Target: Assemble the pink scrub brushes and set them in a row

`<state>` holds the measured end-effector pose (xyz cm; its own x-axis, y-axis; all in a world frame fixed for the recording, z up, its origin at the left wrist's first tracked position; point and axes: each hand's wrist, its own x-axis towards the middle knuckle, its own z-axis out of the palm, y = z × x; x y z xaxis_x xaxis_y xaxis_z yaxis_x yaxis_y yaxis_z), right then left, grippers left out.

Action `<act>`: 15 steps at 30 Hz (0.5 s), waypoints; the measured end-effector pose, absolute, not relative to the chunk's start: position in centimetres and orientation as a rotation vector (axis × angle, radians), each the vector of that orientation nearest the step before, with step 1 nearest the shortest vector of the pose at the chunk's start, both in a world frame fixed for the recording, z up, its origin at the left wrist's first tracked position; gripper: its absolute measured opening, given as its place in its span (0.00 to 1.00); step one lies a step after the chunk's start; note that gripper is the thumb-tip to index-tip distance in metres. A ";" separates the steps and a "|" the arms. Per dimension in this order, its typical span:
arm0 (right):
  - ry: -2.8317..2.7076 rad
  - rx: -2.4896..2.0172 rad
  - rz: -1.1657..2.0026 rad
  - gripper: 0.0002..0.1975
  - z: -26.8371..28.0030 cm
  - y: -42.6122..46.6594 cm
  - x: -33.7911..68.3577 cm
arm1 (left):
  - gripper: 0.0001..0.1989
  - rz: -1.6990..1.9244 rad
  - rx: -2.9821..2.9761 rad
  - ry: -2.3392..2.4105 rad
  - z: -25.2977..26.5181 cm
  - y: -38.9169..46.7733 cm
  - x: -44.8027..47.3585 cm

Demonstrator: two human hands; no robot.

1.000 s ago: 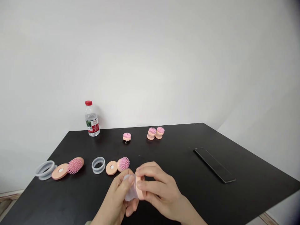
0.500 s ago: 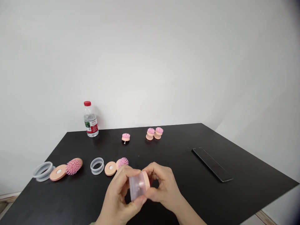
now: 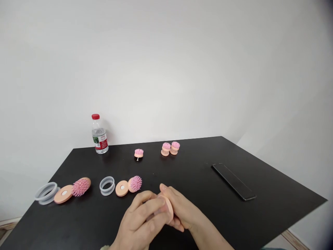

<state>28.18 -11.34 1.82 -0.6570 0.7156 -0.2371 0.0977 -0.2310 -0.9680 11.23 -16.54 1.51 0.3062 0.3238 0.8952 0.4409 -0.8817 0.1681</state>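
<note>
My left hand (image 3: pixel 142 220) is wrapped over a translucent ring-shaped piece with a peach disc (image 3: pixel 169 208) on its right end. My right hand (image 3: pixel 183 210) presses on the disc from the other side, its fingers curled beneath. Between the two hands most of the piece is hidden. Just beyond my left hand lie a pink-bristled brush head (image 3: pixel 136 183) and a flat peach disc (image 3: pixel 122 188) with a white centre. A loose translucent ring (image 3: pixel 107 192) rests to their left.
Farther left are another translucent ring (image 3: pixel 47 201), a peach disc (image 3: pixel 60 198) and a brush head (image 3: pixel 81 187). At the back stand a water bottle (image 3: pixel 100 140), a small brush head (image 3: pixel 138 153) and two assembled brushes (image 3: pixel 165 149). A black phone-like slab (image 3: pixel 234 181) lies right on the black table (image 3: pixel 197 166).
My left fingers have moved from pinching the ring's edges to covering it. My right hand has shifted from gripping the disc's rim to lying against its face. The piece sits slightly lower and farther right.
</note>
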 end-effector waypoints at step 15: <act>-1.879 -0.579 1.123 0.23 3.6 -11.6 28.5 | 0.18 -2.500 -2.339 -1.727 2.3 -17.2 11.3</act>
<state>28.46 -11.57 3.63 -0.5319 0.7294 0.4302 -0.0336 0.4894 -0.8714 11.31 -17.21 2.34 -0.1110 0.9025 0.4161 0.0699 -0.4106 0.9091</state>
